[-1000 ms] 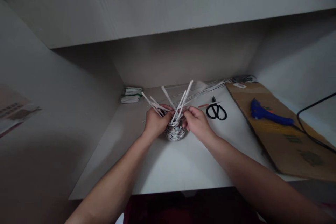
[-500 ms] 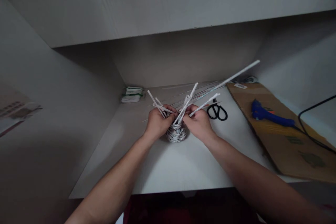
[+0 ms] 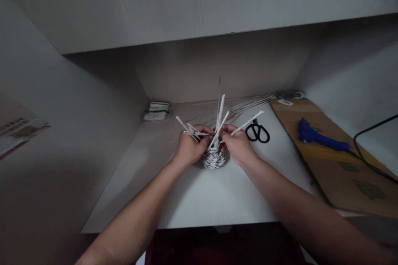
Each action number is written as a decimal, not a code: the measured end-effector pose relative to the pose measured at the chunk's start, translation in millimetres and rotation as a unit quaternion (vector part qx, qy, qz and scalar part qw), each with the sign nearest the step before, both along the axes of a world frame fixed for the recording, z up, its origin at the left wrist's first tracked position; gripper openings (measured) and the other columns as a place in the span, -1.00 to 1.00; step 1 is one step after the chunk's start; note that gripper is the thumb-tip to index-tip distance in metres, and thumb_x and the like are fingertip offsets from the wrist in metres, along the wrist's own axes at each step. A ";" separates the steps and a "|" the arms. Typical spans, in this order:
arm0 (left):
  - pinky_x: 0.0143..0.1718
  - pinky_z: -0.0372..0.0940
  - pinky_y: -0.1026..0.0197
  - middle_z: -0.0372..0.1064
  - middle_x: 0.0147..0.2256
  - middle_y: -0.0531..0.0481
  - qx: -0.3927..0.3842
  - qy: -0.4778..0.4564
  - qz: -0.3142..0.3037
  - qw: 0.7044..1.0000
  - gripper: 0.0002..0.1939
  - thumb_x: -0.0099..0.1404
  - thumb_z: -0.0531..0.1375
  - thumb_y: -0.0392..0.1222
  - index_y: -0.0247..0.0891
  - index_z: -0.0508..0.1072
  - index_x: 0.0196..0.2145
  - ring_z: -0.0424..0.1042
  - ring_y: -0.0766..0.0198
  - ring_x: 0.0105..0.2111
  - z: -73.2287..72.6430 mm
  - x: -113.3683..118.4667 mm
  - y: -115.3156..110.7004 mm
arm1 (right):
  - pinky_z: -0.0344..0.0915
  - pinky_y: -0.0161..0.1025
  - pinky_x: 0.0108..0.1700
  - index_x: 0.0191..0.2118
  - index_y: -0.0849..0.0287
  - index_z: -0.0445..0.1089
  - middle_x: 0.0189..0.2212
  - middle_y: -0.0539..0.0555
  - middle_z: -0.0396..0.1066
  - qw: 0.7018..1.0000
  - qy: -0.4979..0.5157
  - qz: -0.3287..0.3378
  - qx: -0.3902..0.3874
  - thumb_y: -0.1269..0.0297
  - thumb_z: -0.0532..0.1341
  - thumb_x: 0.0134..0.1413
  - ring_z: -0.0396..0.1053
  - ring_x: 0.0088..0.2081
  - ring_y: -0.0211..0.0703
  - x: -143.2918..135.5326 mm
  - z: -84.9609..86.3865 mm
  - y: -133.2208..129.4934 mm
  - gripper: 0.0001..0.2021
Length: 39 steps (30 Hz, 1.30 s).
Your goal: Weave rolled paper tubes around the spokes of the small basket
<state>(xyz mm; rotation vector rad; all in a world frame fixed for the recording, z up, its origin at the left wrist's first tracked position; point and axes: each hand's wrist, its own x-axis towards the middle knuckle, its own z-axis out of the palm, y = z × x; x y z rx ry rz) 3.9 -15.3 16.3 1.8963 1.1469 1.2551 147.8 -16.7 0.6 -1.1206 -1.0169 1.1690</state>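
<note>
A small woven basket of rolled paper [image 3: 213, 160] stands on the white tabletop between my hands. Several white paper tubes [image 3: 221, 122] stick up and outward from its rim. My left hand [image 3: 192, 145] is closed at the left side of the rim, fingers pinching the paper tubes there. On the other side, my right hand [image 3: 236, 143] grips paper tubes near the rim between thumb and fingers. My fingertips nearly meet behind the upright tubes, which partly hide them. Black-handled scissors [image 3: 257, 132] lie just right of my right hand.
Thin paper sticks [image 3: 248, 105] lie behind the basket. A blue glue gun [image 3: 321, 136] with a black cord rests on a cardboard sheet [image 3: 338, 182] at the right. A white-and-green packet [image 3: 157, 111] sits at back left. An overhanging white panel [image 3: 199, 4] and side walls enclose the tabletop.
The long paper tube that slanted far to the right now points up, away from me. The basket and both hands have shifted slightly right in view.
</note>
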 end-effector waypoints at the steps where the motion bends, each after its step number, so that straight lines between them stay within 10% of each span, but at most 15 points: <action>1: -0.31 0.32 0.30 0.52 -0.40 0.00 0.015 0.008 0.007 1.000 -0.85 0.12 0.18 -0.39 -0.29 0.55 -0.37 0.46 0.30 -0.40 -0.4 -0.5 0.2 | 0.16 -0.38 -0.71 -0.41 0.18 0.41 -0.65 -0.08 0.38 1.000 0.011 0.000 -0.005 0.17 0.29 -0.17 0.23 -0.70 -0.32 -0.5 1.1 -0.6 -0.80; 15: -0.16 0.32 0.28 0.54 -0.34 0.01 0.120 0.075 -0.004 0.990 -0.73 0.08 0.17 -0.50 -0.23 0.58 -0.35 0.48 0.31 -0.29 -0.1 -6.7 1.8 | 0.26 -0.37 -0.62 -0.41 0.24 0.53 -0.56 0.04 0.49 0.994 0.085 0.037 -0.064 0.26 0.28 -0.22 0.32 -0.60 -0.28 0.1 10.5 -4.9 -0.81; 21: -0.18 0.31 0.28 0.54 -0.37 0.01 0.102 0.098 0.051 0.989 -0.76 0.07 0.16 -0.45 -0.23 0.58 -0.38 0.47 0.28 -0.32 2.9 -6.6 -0.9 | 0.32 -0.35 -0.45 -0.34 0.20 0.57 -0.49 0.01 0.51 0.994 0.032 0.094 0.040 0.31 0.28 -0.15 0.37 -0.49 -0.26 -1.1 5.6 -8.2 -0.81; 39: -0.32 0.33 0.28 0.55 -0.39 -0.03 -0.051 0.079 0.062 0.994 -0.81 0.05 0.16 -0.36 -0.26 0.56 -0.40 0.51 0.22 -0.35 14.6 -6.4 -6.9 | 0.37 -0.26 -0.29 -0.29 0.17 0.54 -0.41 0.04 0.55 0.994 -0.055 -0.007 0.095 0.30 0.29 -0.12 0.46 -0.37 -0.13 -8.3 -5.8 -11.6 -0.81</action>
